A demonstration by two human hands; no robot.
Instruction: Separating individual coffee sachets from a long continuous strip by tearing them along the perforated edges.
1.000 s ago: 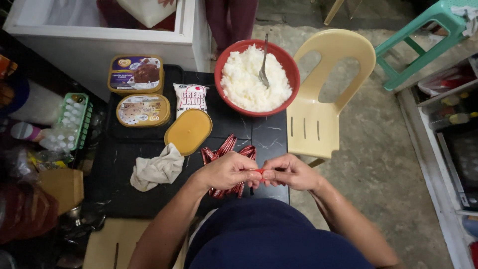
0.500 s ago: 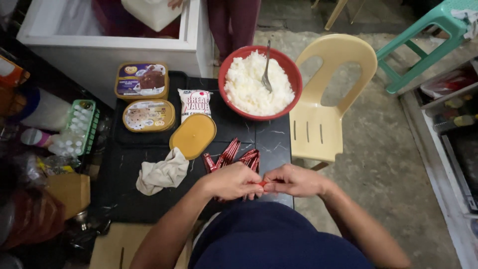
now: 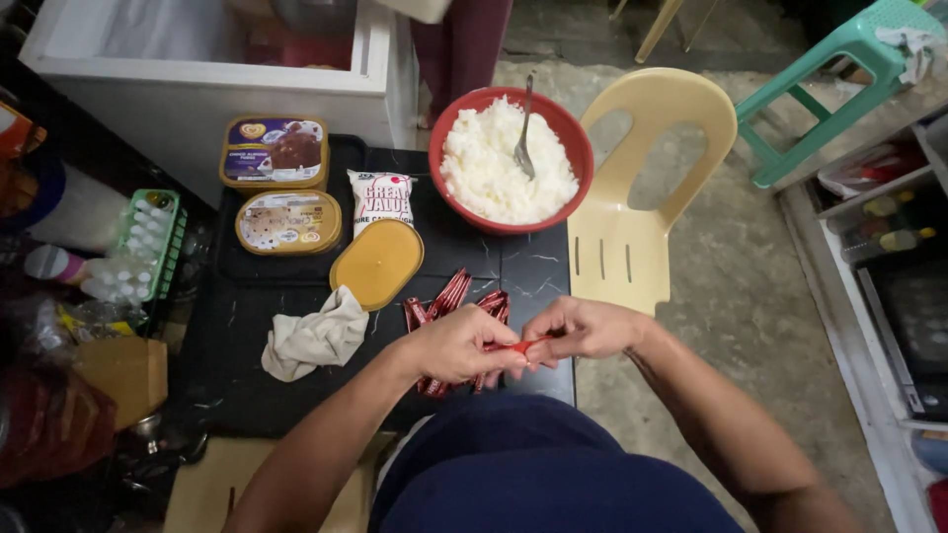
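A thin red packet (image 3: 518, 345) is pinched between the left hand (image 3: 456, 345) and the right hand (image 3: 585, 329), at 3 o'clock, fingers curled narrowly.

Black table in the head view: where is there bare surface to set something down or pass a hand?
Bare black table shows below the crumpled cloth, and a smaller patch between the red rice bowl and the hands. The back left is crowded: two tubs, yellow lid, white packet. Red sachets fill the centre.
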